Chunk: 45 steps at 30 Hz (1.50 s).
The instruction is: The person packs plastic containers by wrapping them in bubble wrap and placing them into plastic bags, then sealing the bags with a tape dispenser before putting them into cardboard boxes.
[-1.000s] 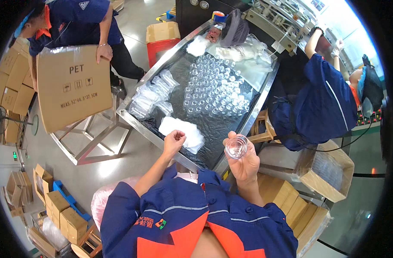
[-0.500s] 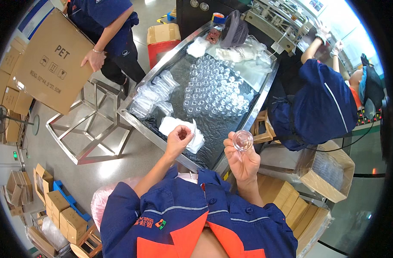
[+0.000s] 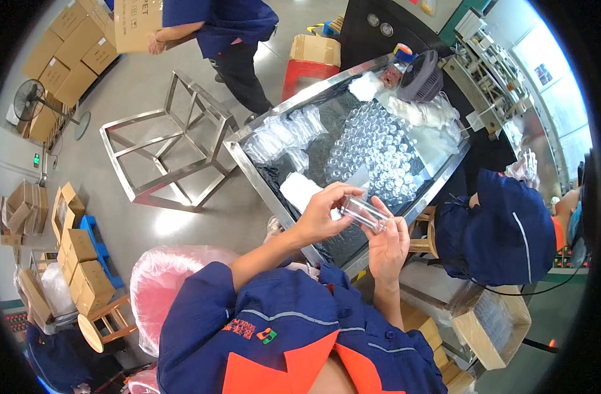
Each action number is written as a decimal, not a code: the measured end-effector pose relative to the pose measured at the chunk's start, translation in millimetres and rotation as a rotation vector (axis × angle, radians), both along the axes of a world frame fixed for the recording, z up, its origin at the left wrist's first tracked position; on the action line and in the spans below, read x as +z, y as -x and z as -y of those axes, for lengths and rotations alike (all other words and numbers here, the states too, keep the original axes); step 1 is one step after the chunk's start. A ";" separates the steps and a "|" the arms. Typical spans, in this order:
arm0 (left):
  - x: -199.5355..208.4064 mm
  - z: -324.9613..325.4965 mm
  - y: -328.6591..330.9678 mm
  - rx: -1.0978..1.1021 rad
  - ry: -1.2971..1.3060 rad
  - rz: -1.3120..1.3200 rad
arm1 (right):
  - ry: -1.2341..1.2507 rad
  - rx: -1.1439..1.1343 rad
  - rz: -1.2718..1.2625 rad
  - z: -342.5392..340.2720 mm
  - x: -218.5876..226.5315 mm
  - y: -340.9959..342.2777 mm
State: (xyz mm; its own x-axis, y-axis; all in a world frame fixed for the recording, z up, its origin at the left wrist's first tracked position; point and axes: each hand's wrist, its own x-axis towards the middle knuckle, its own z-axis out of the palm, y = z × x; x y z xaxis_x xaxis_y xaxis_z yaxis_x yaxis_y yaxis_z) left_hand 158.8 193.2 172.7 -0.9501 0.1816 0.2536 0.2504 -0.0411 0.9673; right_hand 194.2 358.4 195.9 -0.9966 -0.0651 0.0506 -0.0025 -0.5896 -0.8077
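Observation:
My left hand (image 3: pixel 323 211) and my right hand (image 3: pixel 387 244) both hold one small clear plastic jar (image 3: pixel 365 213) over the near corner of a long steel tray table (image 3: pixel 251 172). The left fingers pinch the jar's left end, and the right fingers grip it from below and to the right. A white cloth pad (image 3: pixel 299 190) lies on the tray just left of my hands. A dense cluster of clear jars (image 3: pixel 376 148) stands upright in the middle of the tray.
Clear bagged items (image 3: pixel 277 138) lie on the tray's left part. A co-worker in blue (image 3: pixel 507 230) sits at the right by an open carton (image 3: pixel 494 325). Another person (image 3: pixel 211 20) carries a cardboard box past a steel frame stand (image 3: pixel 172 148). A pink bag (image 3: pixel 172 289) sits by my left side.
My left hand left the white pad and came over to the jar, which now lies sideways between both hands. The person with the cardboard box walked farther away.

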 end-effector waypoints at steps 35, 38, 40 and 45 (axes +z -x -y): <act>-123.1 80.7 178.2 0.262 0.550 -0.090 | -1.269 -0.196 -0.158 0.9 -79.9 36.4; -151.1 122.3 247.5 0.484 0.809 0.023 | -1.306 -0.191 -0.003 -18.2 -115.2 31.5; -173.1 146.0 269.1 0.498 0.851 0.085 | -1.310 -0.194 0.080 -22.9 -129.0 32.0; -177.5 131.9 260.4 0.371 1.148 -0.054 | -1.356 -0.260 0.244 -41.4 -152.8 45.6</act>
State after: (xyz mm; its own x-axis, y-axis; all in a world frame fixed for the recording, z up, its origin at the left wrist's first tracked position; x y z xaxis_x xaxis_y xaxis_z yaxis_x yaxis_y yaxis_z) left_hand -101.6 61.3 -4.8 -0.9854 0.0457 0.1643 0.1061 0.9185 0.3809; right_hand 148.6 399.8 43.1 -0.9619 0.2623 -0.0766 0.2319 0.6354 -0.7366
